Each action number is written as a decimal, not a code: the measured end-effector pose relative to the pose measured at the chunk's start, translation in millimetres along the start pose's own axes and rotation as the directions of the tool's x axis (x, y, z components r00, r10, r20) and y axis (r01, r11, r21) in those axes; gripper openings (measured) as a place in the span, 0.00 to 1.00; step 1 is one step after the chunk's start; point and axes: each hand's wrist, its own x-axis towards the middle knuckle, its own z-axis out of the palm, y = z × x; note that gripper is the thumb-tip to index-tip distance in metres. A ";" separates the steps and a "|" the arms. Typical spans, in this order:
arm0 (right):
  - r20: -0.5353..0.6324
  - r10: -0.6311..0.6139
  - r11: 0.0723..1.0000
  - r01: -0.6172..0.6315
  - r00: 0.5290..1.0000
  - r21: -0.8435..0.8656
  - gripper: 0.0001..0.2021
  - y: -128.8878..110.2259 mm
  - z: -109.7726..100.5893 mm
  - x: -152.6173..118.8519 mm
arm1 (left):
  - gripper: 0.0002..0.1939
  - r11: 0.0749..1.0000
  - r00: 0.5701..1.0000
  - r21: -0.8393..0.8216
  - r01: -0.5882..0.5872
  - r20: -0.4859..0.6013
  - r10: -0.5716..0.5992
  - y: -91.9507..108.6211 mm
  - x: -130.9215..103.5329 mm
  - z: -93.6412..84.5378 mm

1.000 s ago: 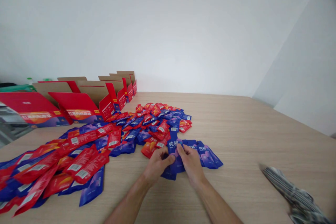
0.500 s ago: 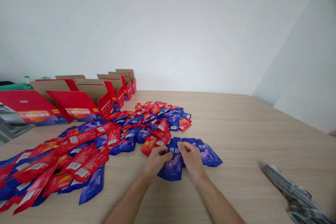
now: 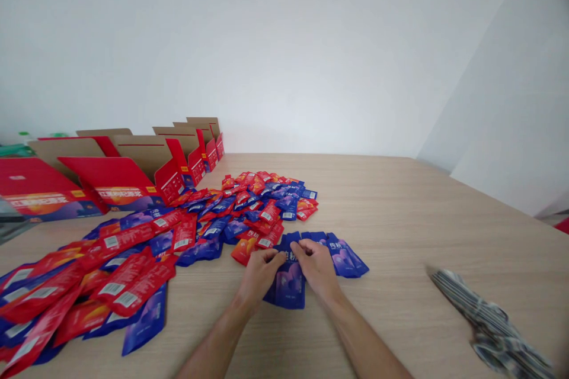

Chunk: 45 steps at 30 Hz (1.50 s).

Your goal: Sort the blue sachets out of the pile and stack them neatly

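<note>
Blue pouches with white lettering lie overlapped on the table in front of me, held near their upper part. My left hand is closed, thumb and fingers pinching the left edge of these pouches. On the other side my right hand pinches their right edge, its fingertips close to the left ones. How many pouches are in the grip I cannot tell. Just beyond my right hand, more blue pouches are fanned out flat. A red pouch lies close behind my left hand.
A large heap of red and blue pouches spreads over the left side, with a second heap further back. Open red cartons stand in a row at the far left. Scissors with wrapped handles lie at the right on the wooden table.
The view has shifted slightly, so most things sit further left. Both hands still grip the blue pouches; the fingertips have drawn closer together over the lettering.
</note>
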 end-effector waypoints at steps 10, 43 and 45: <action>0.158 0.127 0.971 -0.156 0.979 0.184 0.15 11.4 -19.1 8.7 | 0.19 0.955 0.995 -0.291 0.049 -0.070 -0.073 6.7 5.5 4.7; 0.110 -0.029 0.985 0.010 0.993 0.170 0.18 -1.0 0.1 -2.8 | 0.31 0.829 0.988 -0.543 -0.131 -0.001 0.156 12.0 -1.2 5.9; 0.068 0.005 0.957 -0.024 0.998 0.288 0.19 -2.5 0.7 -3.0 | 0.28 0.856 0.991 -0.507 -0.104 0.020 0.133 11.7 -1.4 4.6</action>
